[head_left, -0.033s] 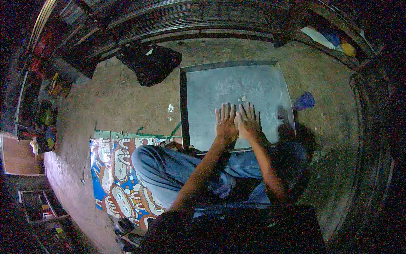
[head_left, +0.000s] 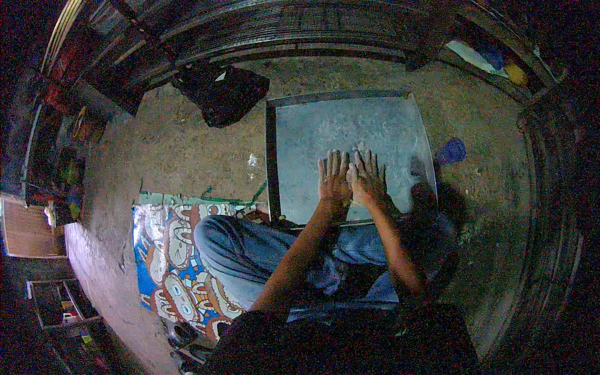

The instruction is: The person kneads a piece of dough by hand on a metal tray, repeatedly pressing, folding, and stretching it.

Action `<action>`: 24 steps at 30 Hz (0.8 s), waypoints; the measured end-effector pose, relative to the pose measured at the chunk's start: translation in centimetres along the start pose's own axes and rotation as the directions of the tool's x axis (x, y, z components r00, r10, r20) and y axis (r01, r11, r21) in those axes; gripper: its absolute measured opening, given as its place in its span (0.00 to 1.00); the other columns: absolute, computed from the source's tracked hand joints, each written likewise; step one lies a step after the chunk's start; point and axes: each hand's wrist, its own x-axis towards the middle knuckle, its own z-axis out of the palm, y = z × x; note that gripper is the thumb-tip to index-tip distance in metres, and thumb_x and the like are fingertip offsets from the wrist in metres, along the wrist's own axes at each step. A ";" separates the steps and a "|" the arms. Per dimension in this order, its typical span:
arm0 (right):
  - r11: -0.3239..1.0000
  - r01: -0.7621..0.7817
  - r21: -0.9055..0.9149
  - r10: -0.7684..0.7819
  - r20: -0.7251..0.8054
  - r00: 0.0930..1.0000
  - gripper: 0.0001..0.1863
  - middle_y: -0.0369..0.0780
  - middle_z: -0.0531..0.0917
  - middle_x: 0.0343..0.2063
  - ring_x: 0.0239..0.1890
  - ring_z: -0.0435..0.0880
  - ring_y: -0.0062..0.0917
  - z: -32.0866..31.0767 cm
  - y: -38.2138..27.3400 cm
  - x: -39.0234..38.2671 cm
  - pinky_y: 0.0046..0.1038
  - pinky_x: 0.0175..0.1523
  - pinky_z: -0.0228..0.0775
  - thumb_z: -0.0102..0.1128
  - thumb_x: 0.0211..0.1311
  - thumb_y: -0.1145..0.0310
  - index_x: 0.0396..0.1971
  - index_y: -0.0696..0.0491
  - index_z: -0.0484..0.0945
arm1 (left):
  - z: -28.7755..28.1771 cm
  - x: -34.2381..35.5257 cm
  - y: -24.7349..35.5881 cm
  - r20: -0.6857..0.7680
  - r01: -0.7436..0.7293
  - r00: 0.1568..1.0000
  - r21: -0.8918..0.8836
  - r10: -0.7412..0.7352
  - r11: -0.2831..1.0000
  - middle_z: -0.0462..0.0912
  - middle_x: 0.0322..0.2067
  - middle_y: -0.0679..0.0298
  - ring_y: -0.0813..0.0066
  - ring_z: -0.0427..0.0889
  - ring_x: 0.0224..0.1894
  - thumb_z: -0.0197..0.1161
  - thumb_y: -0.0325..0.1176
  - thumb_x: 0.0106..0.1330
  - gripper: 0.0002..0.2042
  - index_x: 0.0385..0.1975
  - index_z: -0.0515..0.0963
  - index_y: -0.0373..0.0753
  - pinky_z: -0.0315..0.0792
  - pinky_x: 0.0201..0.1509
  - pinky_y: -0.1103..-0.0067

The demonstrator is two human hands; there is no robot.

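A shallow square tray (head_left: 302, 125) with a greyish, powder-marked surface and raised edges lies on the floor in front of my crossed, jeans-clad legs. My left hand (head_left: 335, 179) and my right hand (head_left: 369, 176) rest palm down on it side by side, close together or touching at the thumbs, fingers stretched out. Just beyond the fingertips is a small pale bit (head_left: 359, 146); I cannot tell whether anything lies under my palms. A dark shadow falls over the tray's right side.
A black cloth heap (head_left: 228, 97) lies at the back left. A purple plastic cup (head_left: 452, 150) sits right of the tray. A cartoon-printed sheet (head_left: 165, 250) lies by my left knee. Cluttered shelving (head_left: 69, 169) lines the left, and dark slatted structures (head_left: 294, 28) edge the back.
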 end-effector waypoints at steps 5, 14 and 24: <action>0.996 -0.084 -0.032 0.083 -0.019 0.996 0.28 0.50 0.57 0.69 0.71 0.49 0.51 1.7 0.8 3.0 0.62 0.67 0.43 0.48 0.66 0.53 0.62 0.51 0.68 | 0.5 3.9 -0.9 0.065 0.091 0.994 0.046 -0.093 0.995 0.44 0.73 0.54 0.55 0.40 0.75 0.40 0.42 0.72 0.29 0.72 0.46 0.45 0.31 0.74 0.54; 0.976 -0.186 -0.114 0.187 0.002 0.982 0.31 0.52 0.49 0.71 0.73 0.45 0.46 4.1 2.7 8.0 0.57 0.71 0.34 0.44 0.68 0.53 0.66 0.55 0.61 | 2.2 8.3 -2.0 0.081 0.097 0.991 0.108 -0.106 0.989 0.42 0.73 0.53 0.57 0.39 0.75 0.41 0.40 0.70 0.31 0.73 0.43 0.46 0.32 0.75 0.59; 0.992 -0.106 -0.065 0.103 -0.048 0.994 0.28 0.49 0.58 0.68 0.72 0.50 0.45 1.9 0.1 4.7 0.62 0.68 0.38 0.47 0.67 0.52 0.62 0.53 0.68 | 3.1 5.1 -3.4 0.058 -0.046 0.997 0.041 0.044 0.998 0.45 0.73 0.55 0.60 0.39 0.75 0.46 0.40 0.65 0.35 0.72 0.45 0.41 0.35 0.76 0.60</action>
